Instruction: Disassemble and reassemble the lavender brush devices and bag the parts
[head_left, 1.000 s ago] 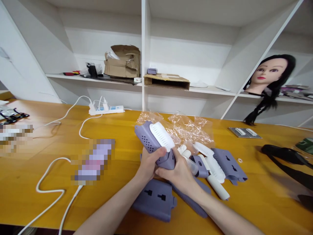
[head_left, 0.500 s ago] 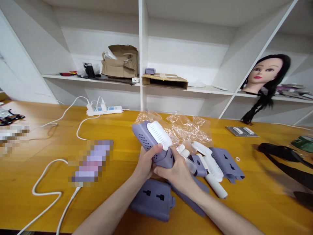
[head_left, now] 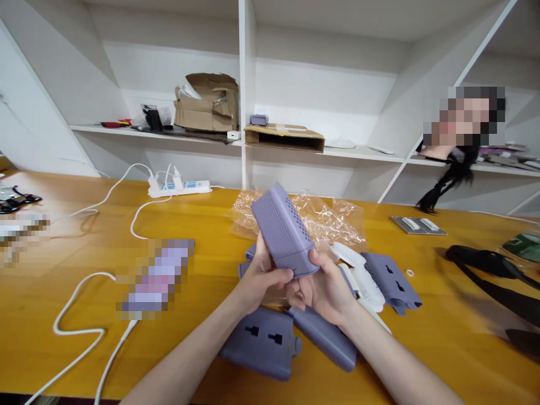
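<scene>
Both hands hold up one purple plastic housing (head_left: pixel 283 230) with a ribbed back and small holes, tilted above the wooden table (head_left: pixel 76 247). My left hand (head_left: pixel 260 278) grips its lower left end. My right hand (head_left: pixel 323 287) grips its lower right end, thumb on top. Under my forearms lie two more purple shells, one with slots (head_left: pixel 261 343) and one plain (head_left: pixel 324 337). To the right sit white comb pieces (head_left: pixel 363 275) and another purple shell (head_left: pixel 390 281).
Crumpled clear plastic bags (head_left: pixel 333 216) lie behind the housing. A white power strip (head_left: pixel 179 188) and white cables (head_left: pixel 80 332) run across the left of the table. A black strap (head_left: pixel 489 264) lies at the right. White shelves behind hold cardboard boxes (head_left: pixel 206 104) and a mannequin head (head_left: pixel 462 121).
The purple housing has been turned over and lifted: its white comb side no longer shows, the ribbed back now faces me. Both hands shifted their grip on its lower end.
</scene>
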Motion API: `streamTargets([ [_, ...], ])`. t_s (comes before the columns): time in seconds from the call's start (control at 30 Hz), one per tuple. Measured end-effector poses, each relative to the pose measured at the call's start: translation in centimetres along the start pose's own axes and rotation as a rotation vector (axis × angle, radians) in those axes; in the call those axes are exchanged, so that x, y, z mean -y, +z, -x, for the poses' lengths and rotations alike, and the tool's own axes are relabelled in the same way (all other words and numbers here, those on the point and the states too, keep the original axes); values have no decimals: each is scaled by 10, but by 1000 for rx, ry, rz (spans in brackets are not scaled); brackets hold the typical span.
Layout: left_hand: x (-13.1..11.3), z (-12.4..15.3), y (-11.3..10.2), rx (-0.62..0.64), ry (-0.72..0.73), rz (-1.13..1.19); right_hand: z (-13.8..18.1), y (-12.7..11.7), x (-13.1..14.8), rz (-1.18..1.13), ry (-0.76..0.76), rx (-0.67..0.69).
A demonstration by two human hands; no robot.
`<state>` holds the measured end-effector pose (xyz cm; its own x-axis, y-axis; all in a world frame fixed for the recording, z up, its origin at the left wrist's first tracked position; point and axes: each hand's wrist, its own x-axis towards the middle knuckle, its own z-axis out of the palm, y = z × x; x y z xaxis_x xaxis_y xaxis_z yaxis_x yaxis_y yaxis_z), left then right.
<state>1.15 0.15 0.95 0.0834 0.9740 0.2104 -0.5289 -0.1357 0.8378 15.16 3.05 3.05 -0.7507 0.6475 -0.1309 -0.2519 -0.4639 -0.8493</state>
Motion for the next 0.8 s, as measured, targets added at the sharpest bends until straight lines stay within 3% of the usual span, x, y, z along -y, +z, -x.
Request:
streamTargets([
  [0.3,7,1,-3,53,82,10,-2,-10,-15,-16,-36,84],
  [0.5,9,4,-1,21,171,-5,-1,-8,-18,-65,-52,114],
  [0.7,-1,3,-5,96,105,-11,-1,-8,-17,-15,-60,178],
  [0.8,-2,4,-11,177,3,4,-2,-10,-20,-24,-56,215],
])
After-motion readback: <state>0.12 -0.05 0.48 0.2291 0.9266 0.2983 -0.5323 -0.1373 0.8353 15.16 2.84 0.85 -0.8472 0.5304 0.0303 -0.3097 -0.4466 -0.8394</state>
